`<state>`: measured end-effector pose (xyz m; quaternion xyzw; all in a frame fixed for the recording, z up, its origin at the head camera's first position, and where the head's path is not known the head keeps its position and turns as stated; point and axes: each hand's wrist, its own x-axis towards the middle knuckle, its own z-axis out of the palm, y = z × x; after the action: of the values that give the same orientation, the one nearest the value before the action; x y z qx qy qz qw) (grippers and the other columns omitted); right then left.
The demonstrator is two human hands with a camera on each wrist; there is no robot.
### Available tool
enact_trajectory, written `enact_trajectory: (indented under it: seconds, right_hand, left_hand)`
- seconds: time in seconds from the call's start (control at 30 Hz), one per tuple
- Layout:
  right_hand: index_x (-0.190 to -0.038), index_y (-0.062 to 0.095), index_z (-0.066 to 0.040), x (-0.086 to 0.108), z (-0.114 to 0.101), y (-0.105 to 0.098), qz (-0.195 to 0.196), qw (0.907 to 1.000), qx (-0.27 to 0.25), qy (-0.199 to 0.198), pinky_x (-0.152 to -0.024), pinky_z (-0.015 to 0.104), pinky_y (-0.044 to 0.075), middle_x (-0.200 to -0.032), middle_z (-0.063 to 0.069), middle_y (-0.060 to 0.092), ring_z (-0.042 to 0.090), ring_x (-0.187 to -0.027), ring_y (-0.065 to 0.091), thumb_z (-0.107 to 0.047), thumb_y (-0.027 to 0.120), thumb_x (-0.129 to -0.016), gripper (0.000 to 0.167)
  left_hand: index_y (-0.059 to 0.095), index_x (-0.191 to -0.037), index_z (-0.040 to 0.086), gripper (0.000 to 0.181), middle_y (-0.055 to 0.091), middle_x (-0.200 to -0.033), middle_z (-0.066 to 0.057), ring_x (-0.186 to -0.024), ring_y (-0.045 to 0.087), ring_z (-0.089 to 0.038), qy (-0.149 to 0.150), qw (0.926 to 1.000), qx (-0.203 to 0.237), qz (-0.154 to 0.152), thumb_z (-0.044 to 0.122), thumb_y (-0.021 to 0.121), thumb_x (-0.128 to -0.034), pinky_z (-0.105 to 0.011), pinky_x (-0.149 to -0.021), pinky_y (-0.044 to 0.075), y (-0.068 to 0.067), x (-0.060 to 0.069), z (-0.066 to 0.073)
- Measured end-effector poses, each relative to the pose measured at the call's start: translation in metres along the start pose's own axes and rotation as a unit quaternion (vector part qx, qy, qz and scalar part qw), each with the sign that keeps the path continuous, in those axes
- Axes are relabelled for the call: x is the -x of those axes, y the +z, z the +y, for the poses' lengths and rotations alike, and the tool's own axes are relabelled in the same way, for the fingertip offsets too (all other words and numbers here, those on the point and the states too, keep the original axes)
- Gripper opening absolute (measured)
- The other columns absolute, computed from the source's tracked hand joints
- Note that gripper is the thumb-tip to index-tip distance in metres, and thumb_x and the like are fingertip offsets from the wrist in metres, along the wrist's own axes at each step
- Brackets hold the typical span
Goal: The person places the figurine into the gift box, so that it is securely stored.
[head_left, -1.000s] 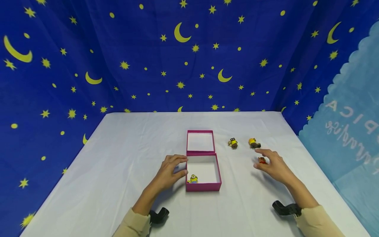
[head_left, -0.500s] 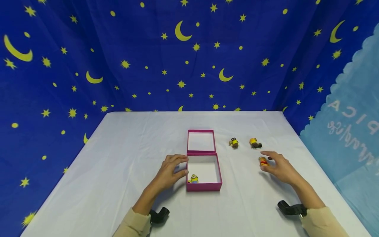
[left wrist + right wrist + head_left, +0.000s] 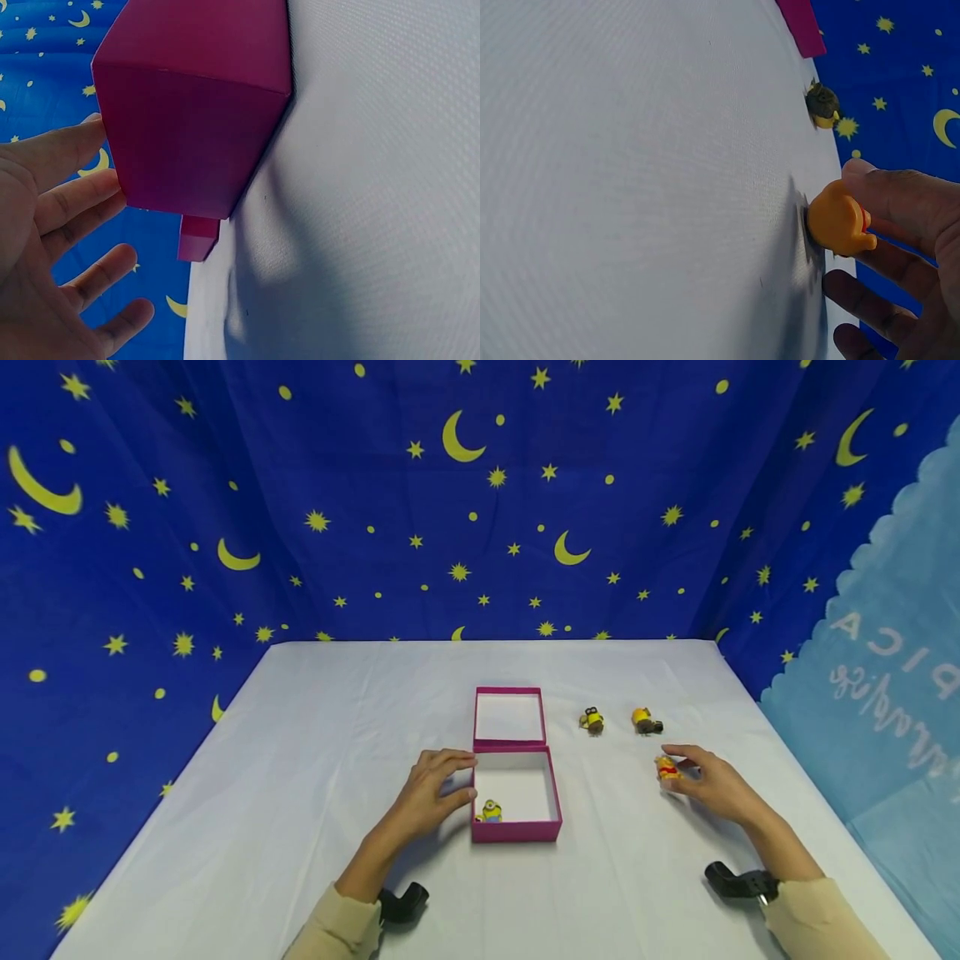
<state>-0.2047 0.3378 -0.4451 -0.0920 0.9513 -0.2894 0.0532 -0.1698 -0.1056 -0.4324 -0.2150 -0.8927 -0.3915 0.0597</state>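
Observation:
My left hand (image 3: 433,793) rests its fingertips and thumb on the left rim of an open pink box (image 3: 516,832), with the fingers fairly straight. In the left wrist view the box's outer wall (image 3: 180,142) shows beside the spread fingers. Inside the box's front left corner is a yellow and blue minion figurine (image 3: 492,812), with another small yellow piece partly hidden by the wall. My right hand (image 3: 712,785) pinches an orange bear figurine (image 3: 667,768) with a red shirt between thumb and index finger. The right wrist view shows the bear figurine (image 3: 835,217) close to the cloth.
Two more minion figurines lie beyond the right hand: one with dark goggles (image 3: 592,722) and one with a dark part beside it (image 3: 645,721). The box's lid (image 3: 508,691) lies open behind it. White cloth (image 3: 337,710) covers the table, and a blue star-patterned curtain (image 3: 390,485) hangs behind.
My right hand has moved slightly right and closed its thumb and index finger on the bear figurine. The left hand and the box have stayed in place.

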Motion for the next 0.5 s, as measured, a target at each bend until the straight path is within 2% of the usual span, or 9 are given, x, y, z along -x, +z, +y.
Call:
enact_trajectory:
  seconds: [0.13,0.33,0.5]
  right_hand:
    - [-0.136,0.047,-0.004,-0.003,-0.001,-0.001,-0.016,0.9998,-0.008,0.008,-0.091,0.062,0.036,-0.131,0.025,0.051,0.043,-0.117,0.049,-0.026,0.067,-0.086,0.059]
    - [-0.136,0.047,-0.007,-0.006,0.003,-0.004,-0.037,0.9988,-0.009,0.03,-0.092,0.062,0.037,-0.131,0.025,0.052,0.043,-0.118,0.047,-0.037,0.067,-0.085,0.063]
    - [-0.136,0.048,-0.006,-0.006,0.01,-0.007,-0.053,0.9984,-0.019,0.011,-0.093,0.06,0.038,-0.13,0.023,0.052,0.04,-0.118,0.047,-0.038,0.067,-0.085,0.063]
  left_hand:
    - [0.063,-0.121,0.008,0.039,0.057,-0.13,0.003,-0.118,0.044,-0.023,-0.005,1.0,0.004,-0.004,0.019,0.07,-0.0841,-0.045,-0.094,0.035,-0.002,0.001,0.0]
    - [0.062,-0.123,0.01,0.041,0.056,-0.132,0.004,-0.119,0.043,-0.021,-0.012,0.9998,0.008,-0.011,0.022,0.069,-0.0852,-0.045,-0.094,0.036,-0.002,0.001,0.0]
    - [0.061,-0.125,0.009,0.042,0.055,-0.133,0.004,-0.12,0.042,-0.021,-0.017,0.9996,0.011,-0.02,0.022,0.069,-0.0858,-0.044,-0.094,0.035,-0.003,0.001,0.001]
